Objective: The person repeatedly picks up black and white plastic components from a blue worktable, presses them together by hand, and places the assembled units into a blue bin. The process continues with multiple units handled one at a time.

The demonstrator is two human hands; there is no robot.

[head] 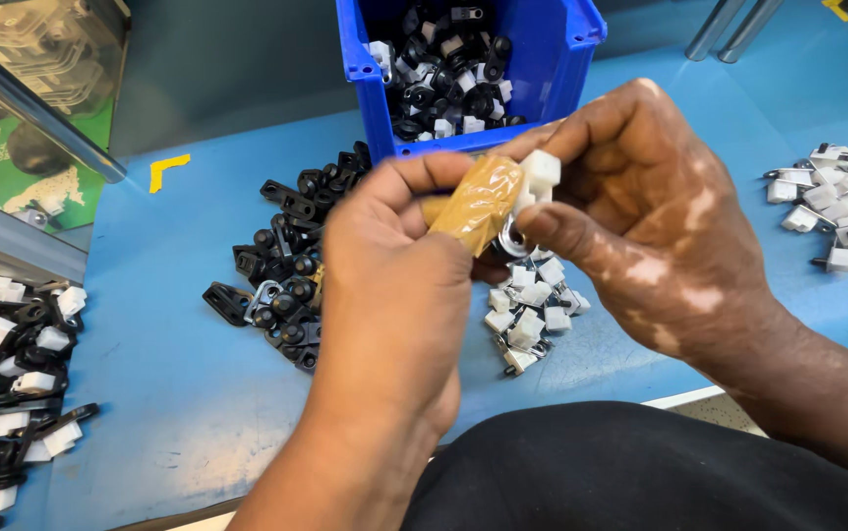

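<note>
My left hand point(394, 285) is raised over the blue table, its forefinger wrapped in brown tape point(478, 202), and it pinches a small part together with my right hand point(640, 206). The part is a white plastic block point(540, 172) with a round metal ring point(514, 239) below it, held between both hands' fingertips. Under my hands lie a pile of black plastic clips point(286, 265) and a small pile of white block parts point(532, 310).
A blue bin point(561, 39) with mixed black and white parts stands at the back. More assembled parts lie heaped at the left edge point(6, 383) and at the right point(842, 202). The blue table point(188, 393) ends near my dark trousers point(620, 472).
</note>
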